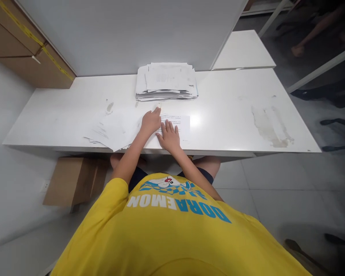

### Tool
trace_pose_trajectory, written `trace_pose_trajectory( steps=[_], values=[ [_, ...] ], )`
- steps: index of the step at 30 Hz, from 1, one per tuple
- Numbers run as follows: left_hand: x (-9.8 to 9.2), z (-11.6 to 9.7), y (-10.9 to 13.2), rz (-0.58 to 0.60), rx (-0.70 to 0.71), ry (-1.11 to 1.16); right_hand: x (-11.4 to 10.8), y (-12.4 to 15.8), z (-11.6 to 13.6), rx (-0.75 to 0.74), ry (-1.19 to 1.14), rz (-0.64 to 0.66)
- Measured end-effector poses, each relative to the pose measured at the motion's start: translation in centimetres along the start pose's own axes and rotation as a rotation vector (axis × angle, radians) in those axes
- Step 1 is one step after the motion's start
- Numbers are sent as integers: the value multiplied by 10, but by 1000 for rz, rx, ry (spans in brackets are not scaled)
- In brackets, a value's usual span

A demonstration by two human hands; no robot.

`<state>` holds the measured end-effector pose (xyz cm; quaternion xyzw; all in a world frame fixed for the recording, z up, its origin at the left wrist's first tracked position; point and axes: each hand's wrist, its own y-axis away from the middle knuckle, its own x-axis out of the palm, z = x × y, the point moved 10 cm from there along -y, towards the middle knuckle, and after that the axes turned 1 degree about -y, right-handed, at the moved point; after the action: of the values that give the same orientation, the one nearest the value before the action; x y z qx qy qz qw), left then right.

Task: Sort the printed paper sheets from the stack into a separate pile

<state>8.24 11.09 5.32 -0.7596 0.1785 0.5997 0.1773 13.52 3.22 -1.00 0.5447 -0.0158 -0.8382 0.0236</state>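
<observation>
Flatly, right hand (170,139) touches sheet (184,128); desk edge (212,150) near.

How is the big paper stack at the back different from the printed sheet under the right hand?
The paper stack is thick with many layers, while the printed sheet lies thin and flat. The paper stack sits farther back; the printed sheet is nearer the front edge. No hand touches the paper stack, but the right hand presses on the printed sheet. Both are white.
</observation>
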Motion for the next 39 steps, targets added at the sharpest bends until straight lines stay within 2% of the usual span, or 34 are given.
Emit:
trace_pose_trajectory(
  steps=[4, 7, 9, 13, 17, 22, 27, 35, 39],
  values=[
    [-5, -14, 2, -70, 19, -4, -5, -8, -10, -2, -7, 17],
    [-14, -3, -15, -101, -7, 14, -13, -11, -9, -64, -45, 4],
    [-14, 6, -34, -65, 1, 44, -17, -12, -3, -90, -76, -24],
    [6, 5, -65, 101, 111, 66, -15, -17, 15, -75, -70, -25],
    [31, 5, -73, 166, 145, 47, -3, -18, 24, -95, -25, 27],
    [43, 24, -81, 55, -7, 272, 0, -13, 23, -167, -45, 23],
    [50, 37, -83, -35, -171, 286, 1, -9, 24, -186, -86, 36],
    [57, 42, -77, -176, -213, 284, -2, -11, 24, -164, -79, 45],
    [50, 40, -80, -151, -233, 255, -1, -14, 24, -181, -20, 69]
  ],
)
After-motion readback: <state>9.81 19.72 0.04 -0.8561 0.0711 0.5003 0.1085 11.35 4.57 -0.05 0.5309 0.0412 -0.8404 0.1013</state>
